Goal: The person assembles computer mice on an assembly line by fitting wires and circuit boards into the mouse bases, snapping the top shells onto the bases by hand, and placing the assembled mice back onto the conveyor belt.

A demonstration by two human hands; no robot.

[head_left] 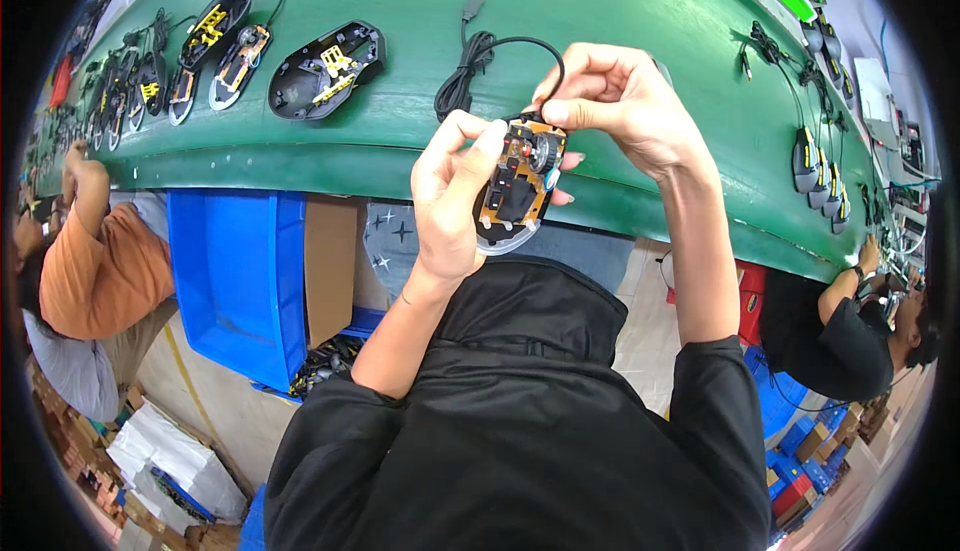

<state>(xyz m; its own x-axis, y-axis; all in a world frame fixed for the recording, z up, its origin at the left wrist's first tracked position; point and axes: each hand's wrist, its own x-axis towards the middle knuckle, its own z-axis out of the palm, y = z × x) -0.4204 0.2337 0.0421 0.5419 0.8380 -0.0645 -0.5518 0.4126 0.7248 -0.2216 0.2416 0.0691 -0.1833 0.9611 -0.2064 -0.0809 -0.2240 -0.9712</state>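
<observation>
Near the front edge of the green bench, my left hand [452, 191] grips an opened computer mouse base [514, 189], its thumb along the side. An orange-brown circuit board with a scroll wheel [543, 153] shows on top of the base. My right hand [622, 106] pinches the black cable [548, 47] where it meets the far end of the mouse. From there the cable loops up to a tied coil [462, 81] with a USB plug [476, 3]. Left of the coil lies a black mouse top shell [328, 71] with yellow parts inside.
More opened mice [240, 66] with cables line the bench's left. Several finished-looking mice [806, 161] lie at the right. A blue bin [235, 281] and a cardboard piece [330, 266] stand below the edge. Co-workers sit at left [105, 261] and right [835, 336].
</observation>
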